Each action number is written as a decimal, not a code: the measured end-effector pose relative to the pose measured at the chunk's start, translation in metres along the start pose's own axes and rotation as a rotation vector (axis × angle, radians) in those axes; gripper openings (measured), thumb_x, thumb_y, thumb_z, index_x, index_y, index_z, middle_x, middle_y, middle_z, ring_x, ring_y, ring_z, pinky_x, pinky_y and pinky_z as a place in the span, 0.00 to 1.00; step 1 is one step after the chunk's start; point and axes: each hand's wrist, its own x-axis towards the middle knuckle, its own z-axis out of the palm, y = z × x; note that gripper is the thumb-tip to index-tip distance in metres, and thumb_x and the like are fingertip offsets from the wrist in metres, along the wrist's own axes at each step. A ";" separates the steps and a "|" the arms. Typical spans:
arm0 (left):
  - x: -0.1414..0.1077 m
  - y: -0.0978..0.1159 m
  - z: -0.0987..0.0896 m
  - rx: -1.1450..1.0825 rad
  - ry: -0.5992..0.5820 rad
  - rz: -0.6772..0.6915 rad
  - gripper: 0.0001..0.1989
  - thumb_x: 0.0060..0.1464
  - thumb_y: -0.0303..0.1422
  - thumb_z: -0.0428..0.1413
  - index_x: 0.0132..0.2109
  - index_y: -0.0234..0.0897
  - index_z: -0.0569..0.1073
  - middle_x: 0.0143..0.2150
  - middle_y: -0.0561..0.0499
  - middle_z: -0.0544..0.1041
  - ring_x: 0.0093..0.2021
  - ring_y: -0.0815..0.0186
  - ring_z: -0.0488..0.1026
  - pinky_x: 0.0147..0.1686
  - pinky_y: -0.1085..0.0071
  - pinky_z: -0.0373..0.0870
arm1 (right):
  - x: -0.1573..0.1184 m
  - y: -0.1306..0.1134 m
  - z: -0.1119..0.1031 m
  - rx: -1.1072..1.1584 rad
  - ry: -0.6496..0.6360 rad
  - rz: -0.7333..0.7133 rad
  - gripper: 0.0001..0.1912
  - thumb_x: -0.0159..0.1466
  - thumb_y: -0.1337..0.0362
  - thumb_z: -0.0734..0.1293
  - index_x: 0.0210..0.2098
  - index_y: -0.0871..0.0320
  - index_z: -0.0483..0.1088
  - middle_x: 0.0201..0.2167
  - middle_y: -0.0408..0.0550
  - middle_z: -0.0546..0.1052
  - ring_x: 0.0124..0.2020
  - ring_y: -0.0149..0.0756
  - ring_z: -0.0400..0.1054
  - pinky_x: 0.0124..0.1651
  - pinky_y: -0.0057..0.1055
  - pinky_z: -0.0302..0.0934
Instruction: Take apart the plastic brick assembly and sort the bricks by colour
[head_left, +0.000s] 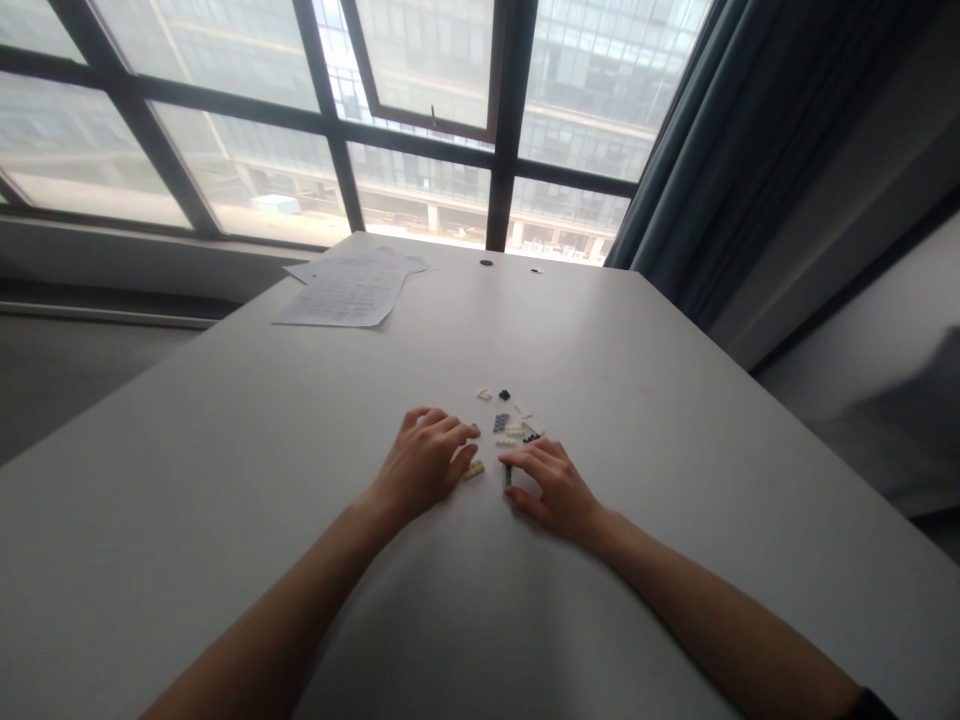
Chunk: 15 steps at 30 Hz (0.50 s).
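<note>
Small building bricks lie in a loose group on the white table [300,430], between my two hands. My left hand [426,458] rests at the group's left side, thumb and fingers apart. A small grey piece [475,428] shows at its index fingertip; whether it is pinched or only touched is unclear. Beside the left thumb lies a tan brick [474,469]. On the right, my right hand [555,487] has thumb and index finger at the two ends of a narrow grey brick [508,475]. Just beyond are a grey studded plate [501,423] and cream pieces [514,432].
A black piece [504,395] and a white piece [484,395] lie at the far side of the group. Printed paper sheets [345,290] are spread at the table's far left. Behind stand a window [420,180] and a dark curtain [720,140].
</note>
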 end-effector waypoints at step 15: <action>-0.010 -0.010 0.006 -0.027 -0.169 0.079 0.18 0.49 0.26 0.51 0.46 0.48 0.74 0.59 0.53 0.69 0.63 0.51 0.57 0.62 0.44 0.43 | 0.005 -0.009 0.008 -0.063 -0.052 0.041 0.21 0.59 0.59 0.69 0.51 0.56 0.69 0.50 0.52 0.73 0.54 0.44 0.61 0.56 0.42 0.52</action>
